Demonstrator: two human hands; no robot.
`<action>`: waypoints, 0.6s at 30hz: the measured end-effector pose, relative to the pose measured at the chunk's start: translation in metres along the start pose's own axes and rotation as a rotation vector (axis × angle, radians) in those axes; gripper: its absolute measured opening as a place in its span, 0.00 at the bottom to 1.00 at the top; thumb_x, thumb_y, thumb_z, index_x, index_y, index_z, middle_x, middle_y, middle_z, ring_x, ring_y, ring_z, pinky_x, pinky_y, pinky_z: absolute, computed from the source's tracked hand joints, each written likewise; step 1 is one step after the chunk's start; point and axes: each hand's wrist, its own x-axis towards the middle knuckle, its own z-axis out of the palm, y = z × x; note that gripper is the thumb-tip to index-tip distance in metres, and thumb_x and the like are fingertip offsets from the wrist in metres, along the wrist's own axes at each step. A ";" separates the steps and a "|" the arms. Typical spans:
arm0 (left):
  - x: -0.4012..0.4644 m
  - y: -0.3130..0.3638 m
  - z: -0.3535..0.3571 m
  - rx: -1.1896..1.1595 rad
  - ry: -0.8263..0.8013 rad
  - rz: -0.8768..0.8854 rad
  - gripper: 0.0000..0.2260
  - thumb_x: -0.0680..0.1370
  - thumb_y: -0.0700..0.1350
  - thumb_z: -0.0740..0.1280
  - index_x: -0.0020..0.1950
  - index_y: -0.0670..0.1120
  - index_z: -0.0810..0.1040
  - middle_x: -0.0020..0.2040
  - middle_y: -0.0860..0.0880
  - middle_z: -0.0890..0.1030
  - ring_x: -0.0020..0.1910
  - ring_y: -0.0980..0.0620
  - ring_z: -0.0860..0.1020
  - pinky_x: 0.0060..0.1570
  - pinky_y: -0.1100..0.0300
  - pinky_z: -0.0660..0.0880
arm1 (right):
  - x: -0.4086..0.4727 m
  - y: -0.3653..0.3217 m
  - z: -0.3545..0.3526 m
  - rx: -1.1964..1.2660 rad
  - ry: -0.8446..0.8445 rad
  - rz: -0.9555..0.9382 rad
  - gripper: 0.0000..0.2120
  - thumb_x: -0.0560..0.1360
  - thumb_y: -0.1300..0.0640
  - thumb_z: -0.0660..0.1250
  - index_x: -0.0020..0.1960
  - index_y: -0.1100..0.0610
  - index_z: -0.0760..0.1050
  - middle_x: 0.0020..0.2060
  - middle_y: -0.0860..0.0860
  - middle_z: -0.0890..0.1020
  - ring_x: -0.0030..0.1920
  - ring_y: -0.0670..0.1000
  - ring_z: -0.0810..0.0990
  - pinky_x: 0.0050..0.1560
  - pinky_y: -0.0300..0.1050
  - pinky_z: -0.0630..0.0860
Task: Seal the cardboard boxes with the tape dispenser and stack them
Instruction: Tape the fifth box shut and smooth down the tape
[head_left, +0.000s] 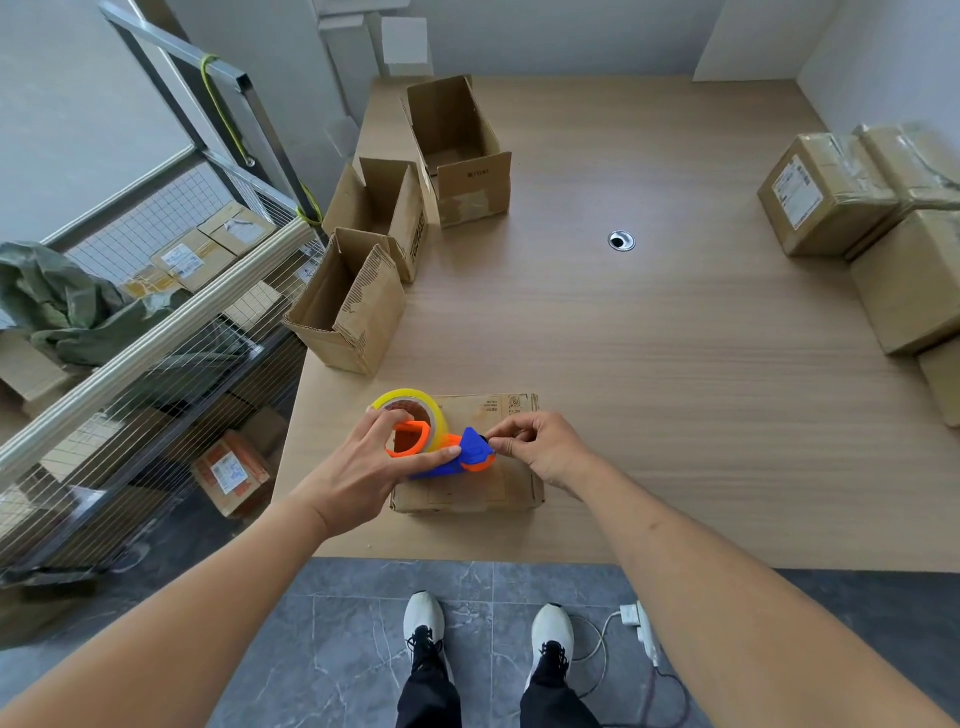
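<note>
A flat closed cardboard box (511, 486) lies near the front edge of the wooden table (649, 364). Over it is a blue and orange tape dispenser (457, 452) with a yellowish tape roll (415, 402). My left hand (363, 467) grips the dispenser around its roll and orange frame. My right hand (540, 449) pinches at the dispenser's front end, where the tape comes out. Three open cardboard boxes stand along the table's left side: the nearest (348, 306), the middle one (384, 213) and the farthest (457, 150).
Sealed taped boxes (831, 192) are stacked at the table's right edge. A cable hole (621, 240) sits mid-table. A wire cage cart (156, 312) with parcels stands left of the table. A power strip (641, 626) with cable lies on the floor by my feet.
</note>
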 end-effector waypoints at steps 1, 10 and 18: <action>-0.001 -0.001 0.000 -0.002 0.002 0.003 0.43 0.77 0.35 0.71 0.79 0.70 0.56 0.69 0.41 0.66 0.67 0.38 0.67 0.62 0.41 0.75 | 0.001 0.000 0.002 0.006 0.012 0.004 0.04 0.74 0.60 0.77 0.49 0.56 0.87 0.21 0.39 0.68 0.28 0.40 0.65 0.35 0.31 0.66; -0.001 -0.002 -0.001 -0.025 -0.037 -0.001 0.41 0.79 0.37 0.68 0.79 0.71 0.54 0.71 0.41 0.64 0.70 0.38 0.64 0.66 0.41 0.73 | 0.003 0.002 0.013 -0.067 0.082 -0.079 0.06 0.79 0.57 0.71 0.45 0.50 0.84 0.41 0.43 0.85 0.45 0.45 0.82 0.53 0.44 0.79; 0.001 0.000 -0.004 -0.020 -0.051 -0.004 0.43 0.78 0.36 0.68 0.79 0.72 0.52 0.73 0.41 0.62 0.71 0.38 0.63 0.68 0.40 0.72 | 0.001 0.005 0.012 -0.180 0.076 -0.175 0.08 0.82 0.58 0.65 0.50 0.50 0.83 0.50 0.45 0.82 0.54 0.46 0.80 0.59 0.52 0.78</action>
